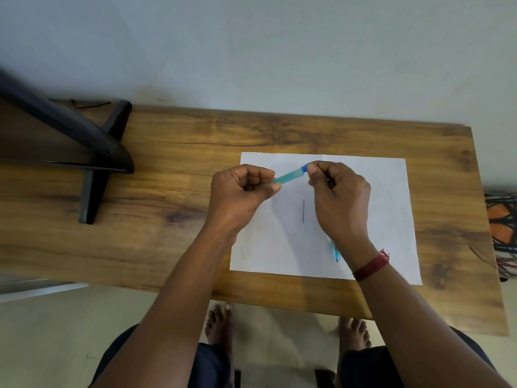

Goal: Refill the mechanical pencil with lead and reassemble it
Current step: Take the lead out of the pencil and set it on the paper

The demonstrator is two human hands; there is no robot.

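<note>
Above the far edge of the paper (391,191), the left hand (240,191) is gripping a teal tube (288,175) and the right hand (338,191) is pinching its blue cap (304,167). A lead (303,211) is lying mid-sheet and a teal pencil part (336,253) towards the near edge, so refilling and reassembly appear unfinished.

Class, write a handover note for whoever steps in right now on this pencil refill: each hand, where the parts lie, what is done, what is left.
Left hand grips the lower end of the teal tube, held above the white paper.
Right hand pinches the blue cap on the tube's far end.
On the paper: a thin dark lead lying loose; a teal pointed piece, mostly hidden under the right wrist.
Done: pencil seems apart, lead out.
Left: probably load the lead, refit the parts.
</note>
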